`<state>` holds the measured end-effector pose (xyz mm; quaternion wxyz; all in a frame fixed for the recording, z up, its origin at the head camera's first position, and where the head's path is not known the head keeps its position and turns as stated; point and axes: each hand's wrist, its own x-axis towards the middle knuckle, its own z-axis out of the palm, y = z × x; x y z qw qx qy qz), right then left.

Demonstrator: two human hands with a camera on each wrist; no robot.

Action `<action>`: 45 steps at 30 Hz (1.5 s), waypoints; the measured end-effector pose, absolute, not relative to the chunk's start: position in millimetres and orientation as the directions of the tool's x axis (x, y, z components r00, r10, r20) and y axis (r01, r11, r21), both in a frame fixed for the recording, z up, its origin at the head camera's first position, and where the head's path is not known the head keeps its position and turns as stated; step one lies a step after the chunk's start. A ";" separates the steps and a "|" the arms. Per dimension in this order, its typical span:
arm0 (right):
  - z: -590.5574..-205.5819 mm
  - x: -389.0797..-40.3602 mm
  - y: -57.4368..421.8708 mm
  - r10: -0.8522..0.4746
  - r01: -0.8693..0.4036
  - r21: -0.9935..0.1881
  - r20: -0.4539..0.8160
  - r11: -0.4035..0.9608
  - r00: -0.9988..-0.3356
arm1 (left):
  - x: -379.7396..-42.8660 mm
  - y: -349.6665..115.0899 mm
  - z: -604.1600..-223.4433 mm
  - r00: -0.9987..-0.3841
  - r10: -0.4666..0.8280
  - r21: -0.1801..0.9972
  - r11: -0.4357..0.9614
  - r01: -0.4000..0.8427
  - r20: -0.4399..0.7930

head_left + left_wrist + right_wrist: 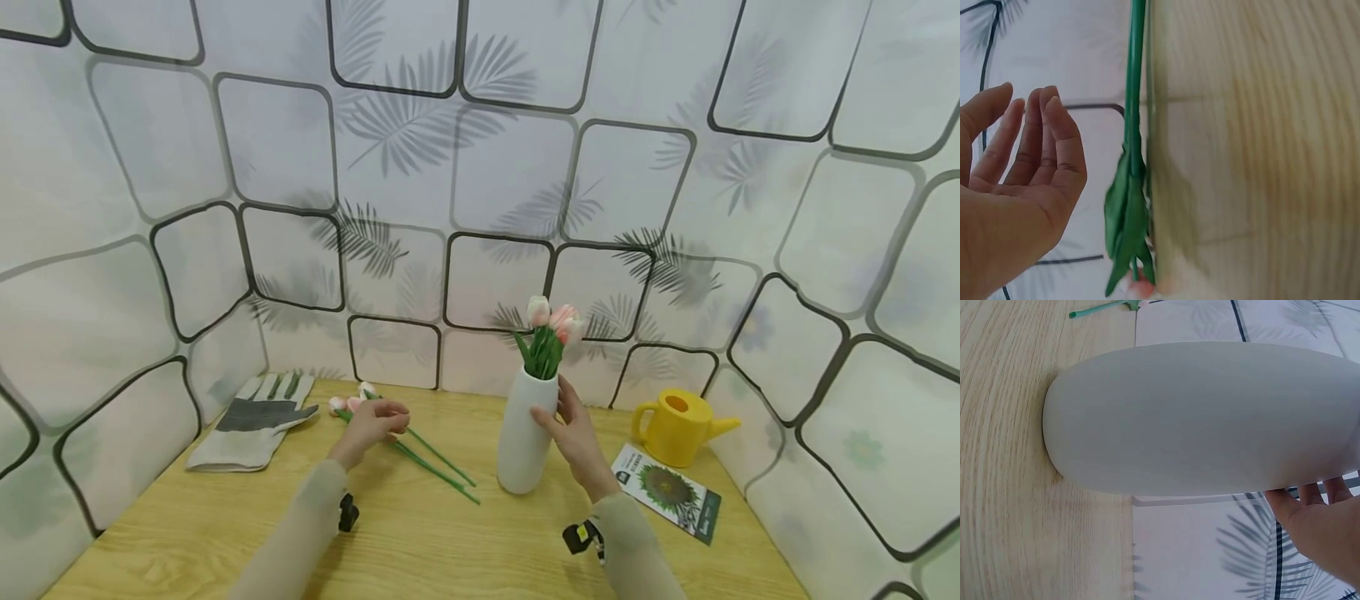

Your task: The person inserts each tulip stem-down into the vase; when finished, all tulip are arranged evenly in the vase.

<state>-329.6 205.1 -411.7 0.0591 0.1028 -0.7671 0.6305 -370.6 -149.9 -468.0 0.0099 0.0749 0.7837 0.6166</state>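
Note:
A tall white vase (522, 437) stands upright on the wooden table with several pink and white tulips (546, 354) in its mouth. My right hand (576, 435) holds the vase at its upper right side, thumb in front and fingers behind; in the right wrist view the fingers touch the white wall. To the left, a few loose tulips (429, 471) lie with their heads toward the back left. Over them hovers my left hand (372, 428), fingers loosely bent, nothing between them. The left wrist view shows a green stem with leaves (1127, 212) beside that hand.
White-and-grey gardening gloves (247, 425) lie at the left. At the right are a yellow watering can (677, 433) and, before it, a seed packet (667, 492) with a flower picture. Patterned fabric walls (397, 275) surround the table's back and sides.

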 end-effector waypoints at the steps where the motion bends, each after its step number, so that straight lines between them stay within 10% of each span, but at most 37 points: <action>1: -411.6 -329.5 205.0 -0.082 -0.231 -0.955 0.219 0.184 -0.972 | -371.3 -153.6 -469.8 -0.991 0.124 0.970 0.228 0.086 0.059; 45: -407.1 -325.8 204.7 -0.107 -0.243 -0.956 0.228 0.162 -0.968 | -379.2 -182.1 -479.3 -0.984 0.014 0.946 0.277 -0.169 -0.180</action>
